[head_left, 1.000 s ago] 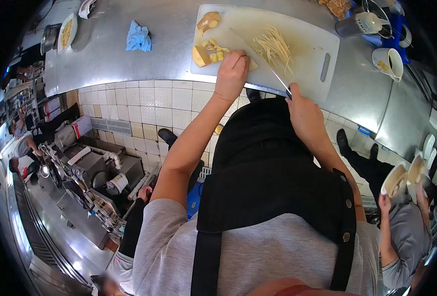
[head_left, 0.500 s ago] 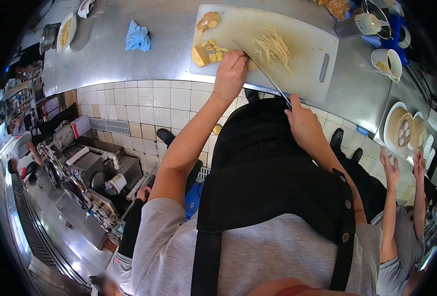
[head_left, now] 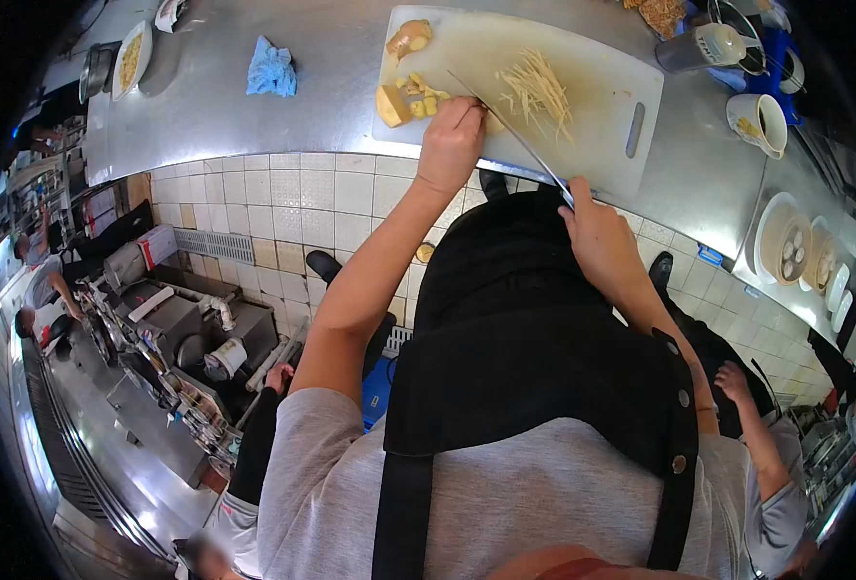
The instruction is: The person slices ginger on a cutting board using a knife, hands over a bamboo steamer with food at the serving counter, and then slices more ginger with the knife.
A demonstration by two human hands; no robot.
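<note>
Knife (head_left: 529, 152) in right hand (head_left: 597, 240), markings (head_left: 707, 44) on container (head_left: 681, 55) possibly lettering, illegible.

No text is legible — markings on the pitcher (head_left: 706, 48), at the far right of the bench (head_left: 196, 106), are too small to read.

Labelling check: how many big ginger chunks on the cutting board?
2: knobbly chunk at far left corner of the board; cut block nearer, left of small bits. Another piece, partly hidden by left hand: size unclear.
</note>
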